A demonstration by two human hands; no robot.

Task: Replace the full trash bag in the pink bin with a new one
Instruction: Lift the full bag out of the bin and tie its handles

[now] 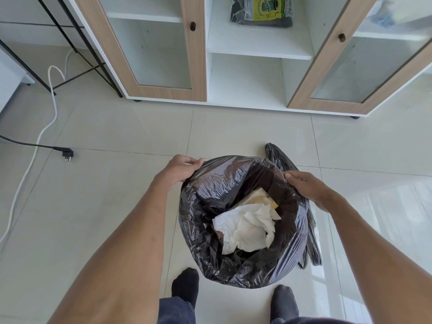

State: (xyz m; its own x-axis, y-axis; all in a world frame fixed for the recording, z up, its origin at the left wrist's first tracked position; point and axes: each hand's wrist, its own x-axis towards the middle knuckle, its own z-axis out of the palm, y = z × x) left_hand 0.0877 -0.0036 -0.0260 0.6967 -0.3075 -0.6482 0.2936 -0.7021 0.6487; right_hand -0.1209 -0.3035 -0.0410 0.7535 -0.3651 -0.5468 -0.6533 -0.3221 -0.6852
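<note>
Both hands, left hand [181, 168] and right hand [308, 187], have fingers clenched on opposite rim edges of the black trash bag [205, 230] standing on the floor [93, 206]; thin, slippery, likely light, best gathered by its rim.

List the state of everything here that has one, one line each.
Trash bag: open, crumpled paper inside.
Left hand: gripping the bag's rim.
Right hand: gripping the opposite rim.
Cabinet doors: both open.
Black plug: unplugged, lying on the floor.
Packet: on the cabinet shelf.
</note>
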